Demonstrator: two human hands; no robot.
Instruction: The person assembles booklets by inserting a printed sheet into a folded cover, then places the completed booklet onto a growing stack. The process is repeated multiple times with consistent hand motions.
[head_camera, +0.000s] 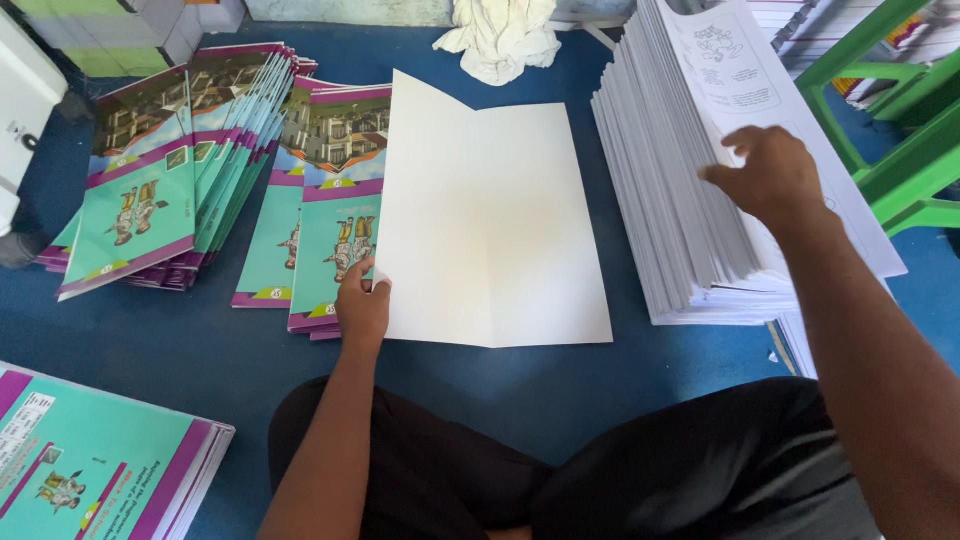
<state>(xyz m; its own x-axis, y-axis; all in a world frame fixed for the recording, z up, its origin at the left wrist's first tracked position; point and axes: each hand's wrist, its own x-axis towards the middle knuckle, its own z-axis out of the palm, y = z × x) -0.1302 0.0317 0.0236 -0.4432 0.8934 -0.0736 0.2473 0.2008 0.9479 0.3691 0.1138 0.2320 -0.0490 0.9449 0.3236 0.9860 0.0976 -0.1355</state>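
Head | left hand (362, 308) grip pinching creased white cover sheet (490, 215) | right hand (765, 175) grip loose on printed-page stack (680, 190)

Open cover (490, 220) between booklets (330, 210) and page stack (680, 170)

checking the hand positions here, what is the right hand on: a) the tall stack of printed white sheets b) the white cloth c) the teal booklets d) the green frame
a: the right hand rests on the top of the stack of printed white sheets, while the left hand holds the edge of the open blank white cover.
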